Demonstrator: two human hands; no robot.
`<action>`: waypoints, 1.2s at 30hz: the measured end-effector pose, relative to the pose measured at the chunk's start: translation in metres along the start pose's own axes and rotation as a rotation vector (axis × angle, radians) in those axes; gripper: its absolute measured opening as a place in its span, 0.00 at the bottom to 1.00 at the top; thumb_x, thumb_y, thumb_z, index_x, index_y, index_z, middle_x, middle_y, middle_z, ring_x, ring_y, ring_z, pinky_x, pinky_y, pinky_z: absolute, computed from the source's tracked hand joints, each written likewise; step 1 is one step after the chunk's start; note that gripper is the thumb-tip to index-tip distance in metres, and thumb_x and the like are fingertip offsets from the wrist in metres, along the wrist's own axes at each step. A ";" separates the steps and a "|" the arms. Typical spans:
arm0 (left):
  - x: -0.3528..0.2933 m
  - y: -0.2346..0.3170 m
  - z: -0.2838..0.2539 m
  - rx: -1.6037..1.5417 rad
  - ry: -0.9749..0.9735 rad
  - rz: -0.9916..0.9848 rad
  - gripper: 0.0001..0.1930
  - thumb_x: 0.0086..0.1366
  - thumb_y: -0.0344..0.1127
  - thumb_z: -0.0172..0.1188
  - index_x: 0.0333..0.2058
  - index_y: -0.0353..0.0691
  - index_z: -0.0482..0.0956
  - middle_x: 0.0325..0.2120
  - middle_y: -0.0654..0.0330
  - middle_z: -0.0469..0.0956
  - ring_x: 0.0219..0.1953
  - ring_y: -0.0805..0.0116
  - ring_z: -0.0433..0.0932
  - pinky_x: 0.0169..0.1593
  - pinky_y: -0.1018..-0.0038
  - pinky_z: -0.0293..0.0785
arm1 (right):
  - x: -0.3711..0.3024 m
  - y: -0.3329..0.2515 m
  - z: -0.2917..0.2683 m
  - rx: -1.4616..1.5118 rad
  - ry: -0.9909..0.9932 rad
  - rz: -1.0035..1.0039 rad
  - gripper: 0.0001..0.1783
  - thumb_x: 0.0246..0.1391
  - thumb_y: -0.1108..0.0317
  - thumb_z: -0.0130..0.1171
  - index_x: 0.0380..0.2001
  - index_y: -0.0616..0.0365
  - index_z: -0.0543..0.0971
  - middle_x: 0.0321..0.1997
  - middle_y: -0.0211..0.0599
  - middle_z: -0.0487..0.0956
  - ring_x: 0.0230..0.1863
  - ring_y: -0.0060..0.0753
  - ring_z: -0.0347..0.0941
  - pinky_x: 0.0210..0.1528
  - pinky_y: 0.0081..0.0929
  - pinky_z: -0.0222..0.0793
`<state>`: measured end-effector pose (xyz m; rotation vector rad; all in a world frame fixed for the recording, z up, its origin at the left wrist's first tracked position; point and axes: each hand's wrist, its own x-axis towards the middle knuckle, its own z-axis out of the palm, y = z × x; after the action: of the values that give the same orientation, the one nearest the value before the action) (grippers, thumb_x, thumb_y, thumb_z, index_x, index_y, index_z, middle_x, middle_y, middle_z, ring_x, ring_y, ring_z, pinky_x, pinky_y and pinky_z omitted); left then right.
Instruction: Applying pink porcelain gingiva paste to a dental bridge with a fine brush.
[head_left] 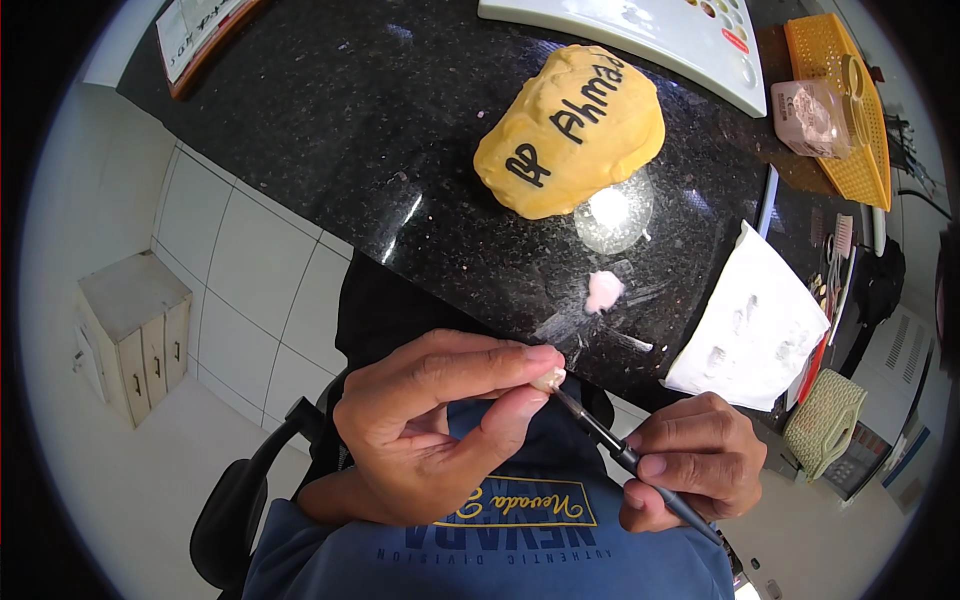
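The left hand (430, 425) is raised in front of the chest, palm turned toward the person, its thumb and forefinger curled together and pinched on a small pale piece (548, 379) that shows only as a tip between the fingertips. The other fingers fold loosely into the palm below. The right hand (695, 460) sits lower and to the right, closed in a pen-like grip around a thin dark tool (610, 440), with the thumb pressed along the shaft. The tool slants up and to the left, and its narrow metal tip meets the small pale piece at the left fingertips; its handle runs down past the right hand. Both hands hover just off the edge of a black speckled counter (400, 130), above the person's blue shirt (500, 540). On the counter, well apart from the hands, lies a large yellow block (570, 130) with black writing on its top. A small pink lump (604, 291) lies nearer the edge, and a crumpled white paper (750, 325) lies to its right. An orange basket (850, 110) stands at the far right.
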<state>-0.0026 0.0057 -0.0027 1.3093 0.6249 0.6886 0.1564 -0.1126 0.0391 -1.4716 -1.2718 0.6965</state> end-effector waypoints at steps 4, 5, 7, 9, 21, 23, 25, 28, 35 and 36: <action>0.000 0.000 -0.001 -0.001 -0.005 -0.001 0.11 0.56 0.15 0.52 0.39 0.30 0.74 0.33 0.49 0.74 0.35 0.62 0.80 0.41 0.70 0.80 | 0.000 0.001 0.000 -0.004 0.003 -0.015 0.12 0.39 0.70 0.70 0.29 0.60 0.79 0.29 0.40 0.79 0.30 0.33 0.78 0.27 0.22 0.76; 0.000 0.001 -0.001 0.001 -0.006 0.000 0.11 0.56 0.15 0.52 0.39 0.30 0.74 0.33 0.48 0.74 0.35 0.62 0.80 0.41 0.70 0.80 | 0.000 0.000 0.000 -0.005 0.003 -0.016 0.12 0.39 0.70 0.70 0.29 0.60 0.79 0.29 0.40 0.79 0.30 0.33 0.78 0.27 0.22 0.76; 0.000 0.000 0.000 0.000 -0.006 0.000 0.11 0.56 0.15 0.52 0.39 0.30 0.74 0.33 0.48 0.74 0.35 0.62 0.80 0.42 0.70 0.80 | -0.001 0.000 0.000 -0.003 0.007 -0.014 0.13 0.39 0.69 0.70 0.29 0.60 0.79 0.29 0.40 0.79 0.30 0.33 0.78 0.27 0.22 0.76; 0.000 0.000 0.000 0.000 -0.006 0.000 0.11 0.56 0.15 0.52 0.39 0.30 0.74 0.33 0.48 0.74 0.35 0.62 0.80 0.42 0.70 0.80 | -0.001 0.001 0.000 -0.006 0.006 -0.014 0.12 0.39 0.70 0.70 0.29 0.60 0.79 0.29 0.40 0.79 0.30 0.33 0.78 0.27 0.22 0.76; 0.000 0.000 0.000 -0.013 -0.004 -0.003 0.11 0.56 0.15 0.52 0.39 0.30 0.74 0.33 0.49 0.74 0.35 0.62 0.80 0.41 0.71 0.80 | 0.000 0.001 0.000 -0.016 0.010 -0.017 0.13 0.38 0.70 0.71 0.28 0.60 0.78 0.28 0.40 0.78 0.29 0.34 0.78 0.27 0.22 0.76; -0.001 0.001 0.000 -0.011 -0.001 -0.013 0.11 0.56 0.15 0.52 0.39 0.30 0.74 0.33 0.49 0.74 0.35 0.62 0.80 0.41 0.71 0.80 | -0.001 0.001 0.001 -0.017 0.012 -0.021 0.13 0.39 0.70 0.71 0.28 0.60 0.79 0.28 0.39 0.78 0.29 0.34 0.78 0.26 0.22 0.76; -0.001 0.001 0.001 -0.014 0.002 -0.010 0.11 0.56 0.15 0.52 0.39 0.30 0.74 0.33 0.49 0.74 0.35 0.62 0.80 0.41 0.71 0.80 | -0.002 0.000 0.001 -0.031 0.042 -0.008 0.12 0.39 0.70 0.70 0.29 0.60 0.78 0.28 0.40 0.78 0.29 0.34 0.78 0.26 0.22 0.76; -0.001 0.000 0.001 -0.016 0.008 -0.010 0.11 0.56 0.16 0.52 0.39 0.30 0.74 0.33 0.49 0.74 0.35 0.62 0.80 0.41 0.72 0.80 | -0.001 0.002 0.001 -0.015 0.040 -0.014 0.12 0.39 0.70 0.70 0.29 0.60 0.78 0.28 0.40 0.78 0.29 0.34 0.78 0.27 0.22 0.76; -0.001 0.000 0.001 -0.010 0.009 -0.018 0.11 0.56 0.15 0.53 0.39 0.30 0.74 0.33 0.50 0.74 0.35 0.63 0.80 0.41 0.72 0.80 | -0.001 0.001 0.001 -0.020 0.033 -0.010 0.13 0.39 0.70 0.70 0.29 0.60 0.78 0.28 0.40 0.78 0.29 0.34 0.78 0.27 0.23 0.76; -0.001 0.000 0.001 -0.011 0.008 -0.018 0.11 0.56 0.15 0.53 0.39 0.30 0.74 0.33 0.50 0.74 0.35 0.63 0.80 0.41 0.72 0.80 | -0.001 0.001 0.001 -0.019 0.034 -0.011 0.13 0.39 0.70 0.70 0.29 0.60 0.78 0.28 0.40 0.78 0.29 0.34 0.78 0.27 0.22 0.76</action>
<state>-0.0023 0.0044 -0.0021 1.2898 0.6382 0.6818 0.1554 -0.1132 0.0377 -1.4850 -1.2628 0.6512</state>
